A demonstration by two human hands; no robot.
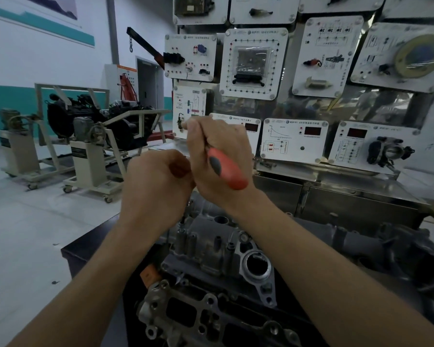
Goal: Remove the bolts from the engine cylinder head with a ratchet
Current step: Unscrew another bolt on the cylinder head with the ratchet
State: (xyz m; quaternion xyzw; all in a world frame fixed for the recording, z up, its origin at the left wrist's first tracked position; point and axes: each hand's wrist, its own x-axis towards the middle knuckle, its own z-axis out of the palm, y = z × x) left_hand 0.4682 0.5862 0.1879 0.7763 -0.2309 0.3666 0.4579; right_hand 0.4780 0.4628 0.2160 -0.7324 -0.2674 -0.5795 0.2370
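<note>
Behind the bench stands a wall of white training panels (294, 140) with meters, wiring diagrams and mounted parts, a throttle body (389, 152) on the one at lower right. Off to the left, across the pale floor, engines on wheeled stands (90, 136) sit before a white and teal wall. Below my forearms lies the engine cylinder head (211, 249), grey cast metal with round bores and small posts, on a black table (85, 249); an orange connector (149, 274) shows at its left edge. Both my hands are raised above it, clear of the metal. My right hand (221, 139) is wrapped round the ratchet (227, 171) – its red and grey handle juts out from under my palm toward my wrist, while the working end is hidden behind my fingers. My left hand (158, 182) sits just beside the right, touching it, fingers curled inward – whether they pinch anything I cannot tell, since the back of the hand covers them.
</note>
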